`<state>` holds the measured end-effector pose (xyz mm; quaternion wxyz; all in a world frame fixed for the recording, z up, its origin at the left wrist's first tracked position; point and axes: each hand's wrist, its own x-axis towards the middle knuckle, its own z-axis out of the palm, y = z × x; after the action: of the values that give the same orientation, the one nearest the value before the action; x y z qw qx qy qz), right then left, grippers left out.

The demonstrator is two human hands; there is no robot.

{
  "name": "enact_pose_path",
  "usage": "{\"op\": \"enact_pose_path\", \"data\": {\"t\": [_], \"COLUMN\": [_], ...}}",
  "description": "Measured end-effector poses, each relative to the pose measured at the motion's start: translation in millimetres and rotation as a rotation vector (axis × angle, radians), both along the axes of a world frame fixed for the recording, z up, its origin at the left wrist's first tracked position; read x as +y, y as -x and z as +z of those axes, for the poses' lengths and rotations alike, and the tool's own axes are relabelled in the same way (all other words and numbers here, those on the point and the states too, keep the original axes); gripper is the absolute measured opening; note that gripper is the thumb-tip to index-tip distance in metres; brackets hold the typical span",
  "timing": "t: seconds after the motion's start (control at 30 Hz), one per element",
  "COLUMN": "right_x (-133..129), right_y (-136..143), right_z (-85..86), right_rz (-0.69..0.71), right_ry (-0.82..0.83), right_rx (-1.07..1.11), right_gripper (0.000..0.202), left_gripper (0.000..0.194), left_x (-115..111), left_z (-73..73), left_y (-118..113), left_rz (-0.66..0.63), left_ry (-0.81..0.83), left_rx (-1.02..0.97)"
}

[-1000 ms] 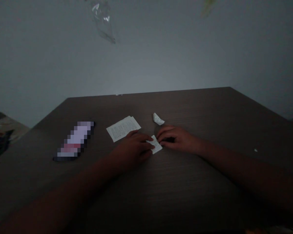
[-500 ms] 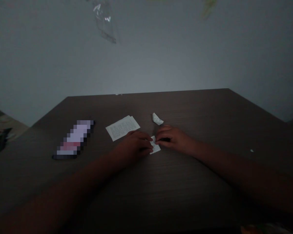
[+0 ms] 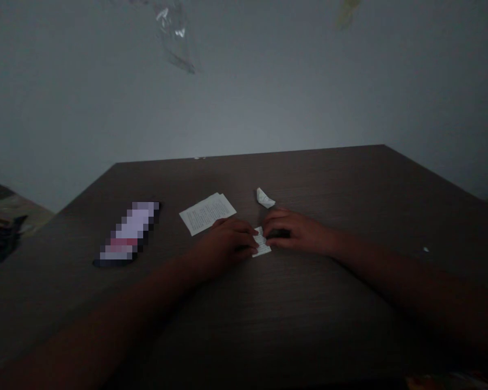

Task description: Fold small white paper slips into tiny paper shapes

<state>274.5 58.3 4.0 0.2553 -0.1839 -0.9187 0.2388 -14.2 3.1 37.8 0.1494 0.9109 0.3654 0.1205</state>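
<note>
A small printed paper (image 3: pixel 262 245) lies on the dark table between my two hands. My left hand (image 3: pixel 230 241) rests at its left side, with fingertips on the paper. From the right, my right hand (image 3: pixel 288 230) touches the paper's right edge, thumb and fingers curved with a dark gap between them. Just beyond my right hand sits a folded white paper piece (image 3: pixel 265 198). Printed sheets (image 3: pixel 207 214) lie flat beyond my left hand, which overlaps their near edge in view.
A phone (image 3: pixel 128 233) with a blurred screen lies on the left of the wooden table (image 3: pixel 317 179). A tiny white scrap (image 3: pixel 425 249) is at the right. Clear plastic (image 3: pixel 177 35) hangs on the wall behind. Dark items are on the far left.
The view has shifted slightly, so the table's things appear a little further right. My right hand's thumb and fingers look slightly further apart; the small paper remains between my hands.
</note>
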Motion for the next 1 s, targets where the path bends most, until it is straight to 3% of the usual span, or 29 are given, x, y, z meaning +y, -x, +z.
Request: {"op": "enact_pose_path", "data": {"t": [0.27,0.43,0.67,0.87,1.0], "right_x": [6.8,3.0,-3.3,-0.2,0.8], "right_y": [9.0,6.6,0.6,12.2,19.6], "right_z": [-11.0,-3.5,2.3,-6.8,-7.4], "right_rz": [-0.118,-0.078,-0.057,-0.181,-0.271], "right_ry": [-0.076,-0.067,-0.034,0.042,0.074], "right_rx": [0.038,-0.016,-0.051,-0.018,-0.032], "right_gripper": [0.014,0.006,0.03,0.007,0.013], "left_gripper": [0.019,0.018,0.017,0.015,0.016], "left_x": [4.3,3.9,5.1,6.7,6.0], "left_z": [1.8,4.6,1.5,1.4,1.0], "left_y": [1.8,1.4,2.5,3.0,3.0], "left_rz": [-0.052,-0.05,-0.044,-0.017,-0.018], "left_ry": [0.018,0.032,0.072,0.097,0.114], "left_rx": [-0.011,0.016,0.007,0.049,0.045]}}
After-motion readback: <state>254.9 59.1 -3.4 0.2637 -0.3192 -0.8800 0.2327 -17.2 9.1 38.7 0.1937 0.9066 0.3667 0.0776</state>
